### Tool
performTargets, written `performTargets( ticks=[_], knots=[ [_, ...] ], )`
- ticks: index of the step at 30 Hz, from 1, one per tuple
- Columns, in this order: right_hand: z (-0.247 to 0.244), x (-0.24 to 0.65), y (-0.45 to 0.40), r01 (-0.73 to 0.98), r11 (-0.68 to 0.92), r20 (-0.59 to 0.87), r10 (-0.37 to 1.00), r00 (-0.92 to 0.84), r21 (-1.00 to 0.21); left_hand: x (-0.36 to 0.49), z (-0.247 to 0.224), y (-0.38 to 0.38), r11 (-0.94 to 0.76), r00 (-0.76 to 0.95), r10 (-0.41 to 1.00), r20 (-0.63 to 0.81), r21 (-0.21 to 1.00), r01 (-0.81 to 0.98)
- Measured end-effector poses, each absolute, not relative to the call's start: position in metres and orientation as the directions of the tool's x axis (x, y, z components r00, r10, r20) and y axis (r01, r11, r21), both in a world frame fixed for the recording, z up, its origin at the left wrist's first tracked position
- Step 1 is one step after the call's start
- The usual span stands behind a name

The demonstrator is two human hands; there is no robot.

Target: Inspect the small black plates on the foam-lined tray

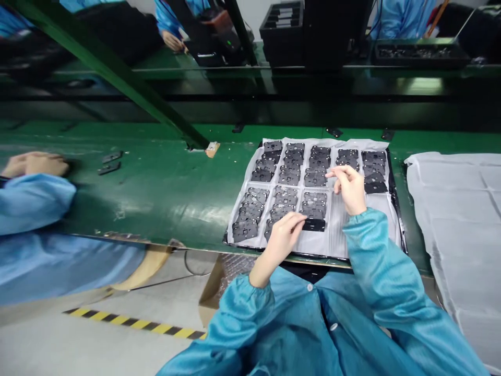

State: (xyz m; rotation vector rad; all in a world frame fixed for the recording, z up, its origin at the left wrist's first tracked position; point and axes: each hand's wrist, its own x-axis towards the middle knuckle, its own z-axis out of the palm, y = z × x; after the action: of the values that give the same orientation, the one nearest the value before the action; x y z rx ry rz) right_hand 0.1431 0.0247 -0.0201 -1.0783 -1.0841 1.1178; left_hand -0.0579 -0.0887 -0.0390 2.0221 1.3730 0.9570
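A black-edged tray lined with white sheeting (354,237) lies on the green bench in front of me. Its compartments hold rows of thin black plastic parts with cutouts (288,163), overlapping one another. My left hand (285,234) is closed at the near middle of the tray, fingertips pinching the left end of a dark flat plastic part (314,224) at the front of its row. Over the right half, my right hand (349,189) hovers with bent fingers apart, near the back rows. I see nothing held in it.
Another white-lined tray (462,209) lies to the right. A green slanted post (129,83) meets the bench at left. Loose black parts (112,156) lie near a co-worker's hands (37,164). Behind stand black stacked trays (282,31); an open cardboard box (211,297) sits below.
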Motion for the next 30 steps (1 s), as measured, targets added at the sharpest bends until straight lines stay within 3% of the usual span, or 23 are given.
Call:
performTargets(
  ticks=[2,5,7,12,16,26,30],
  knots=[
    [-0.02,0.145,0.026,-0.13,0.116,0.1,0.987,0.127,-0.985,-0.072,-0.026,-0.082,-0.407,0.246,0.912,0.327,0.656,0.636],
    [-0.019,0.146,0.026,-0.124,0.117,0.098,0.984,0.151,-0.985,-0.113,-0.001,-0.08,-0.314,0.113,0.927,0.358,0.575,0.756],
    [-0.017,0.145,0.025,-0.105,0.127,0.11,0.982,0.155,-0.986,-0.138,0.009,-0.087,-0.258,0.104,0.948,0.302,0.531,0.807],
    [-0.015,0.137,0.019,-0.029,0.119,0.117,0.992,0.054,-0.993,-0.156,-0.011,-0.122,-0.299,0.312,0.949,0.043,0.439,0.847],
    [-0.021,0.131,0.016,0.058,0.144,0.144,0.99,-0.005,-0.988,-0.144,-0.03,-0.132,-0.279,0.297,0.955,0.021,0.412,0.867],
    [-0.026,0.133,0.015,0.235,0.225,0.228,0.973,-0.014,-0.946,-0.15,-0.016,-0.118,-0.442,0.47,0.883,0.008,0.351,0.825],
    [-0.025,0.133,0.016,0.25,0.235,0.238,0.971,-0.017,-0.939,-0.152,-0.013,-0.115,-0.417,0.42,0.904,0.081,0.38,0.826]
  ],
)
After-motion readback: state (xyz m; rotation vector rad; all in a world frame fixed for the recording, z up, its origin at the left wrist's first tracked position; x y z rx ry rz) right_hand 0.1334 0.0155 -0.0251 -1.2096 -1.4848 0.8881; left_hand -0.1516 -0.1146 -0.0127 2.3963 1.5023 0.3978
